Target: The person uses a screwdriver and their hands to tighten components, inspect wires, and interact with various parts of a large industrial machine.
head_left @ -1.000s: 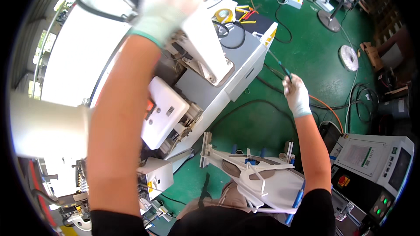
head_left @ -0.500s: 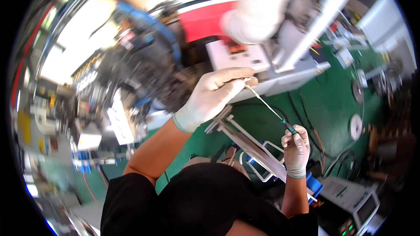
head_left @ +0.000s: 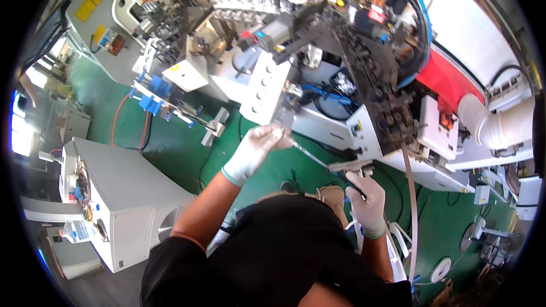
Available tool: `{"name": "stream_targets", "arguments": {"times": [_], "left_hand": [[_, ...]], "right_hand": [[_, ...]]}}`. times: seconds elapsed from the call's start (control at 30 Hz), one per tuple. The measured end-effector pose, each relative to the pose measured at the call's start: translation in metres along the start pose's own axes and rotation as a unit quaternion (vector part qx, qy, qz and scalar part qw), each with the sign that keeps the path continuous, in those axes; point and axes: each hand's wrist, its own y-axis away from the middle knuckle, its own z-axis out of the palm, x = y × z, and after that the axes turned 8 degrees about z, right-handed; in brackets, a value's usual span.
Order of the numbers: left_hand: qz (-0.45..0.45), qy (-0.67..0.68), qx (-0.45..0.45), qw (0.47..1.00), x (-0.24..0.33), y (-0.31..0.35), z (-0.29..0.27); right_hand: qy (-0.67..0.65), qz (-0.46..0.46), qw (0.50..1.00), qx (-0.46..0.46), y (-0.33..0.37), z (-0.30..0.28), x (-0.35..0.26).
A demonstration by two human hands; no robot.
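Note:
Both hands wear pale gloves with light green cuffs. My right hand [head_left: 367, 203] is closed around the dark, green-marked handle of a screwdriver [head_left: 310, 155]. Its thin metal shaft slants up and left from the handle. At the shaft's far end, the fingers of my left hand [head_left: 255, 152] are pinched together on the tip. Whether a small part also sits between those fingers cannot be made out. The screwdriver is held in the air over the green floor, in front of my body.
Ahead stands a machine bench with a dark metal track [head_left: 378, 82] and a white panel with round knobs [head_left: 263, 88]. A grey cabinet [head_left: 133, 179] is at the left. A pale strip [head_left: 410, 210] hangs down at the right, near a white duct [head_left: 500, 122].
My view has swung to the right-hand machinery's left, so the bench now lies ahead and the grey cabinet shows. Both hands still hold the screwdriver, which now slants at a shallower angle.

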Motion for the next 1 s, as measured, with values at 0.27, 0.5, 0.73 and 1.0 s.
{"name": "stream_targets", "arguments": {"times": [0.27, 0.5, 0.73, 1.0], "left_hand": [[0.081, -0.406, 0.050, 0.909, -0.033, -0.026, -0.078], [-0.040, -0.330, -0.064, 0.941, -0.056, -0.087, -0.119], [-0.017, -0.215, -0.066, 0.974, 0.020, -0.210, -0.172], [0.317, -0.471, 0.047, 0.822, 0.070, -0.372, -0.172]], "right_hand": [[0.066, -0.155, 0.976, -0.141, -0.078, 0.051, -0.056], [-0.083, -0.208, 0.945, -0.240, -0.193, 0.100, -0.065], [-0.149, -0.108, 0.948, -0.258, -0.334, 0.059, -0.060], [-0.134, 0.022, 0.964, 0.229, -0.438, 0.009, -0.062]]}}
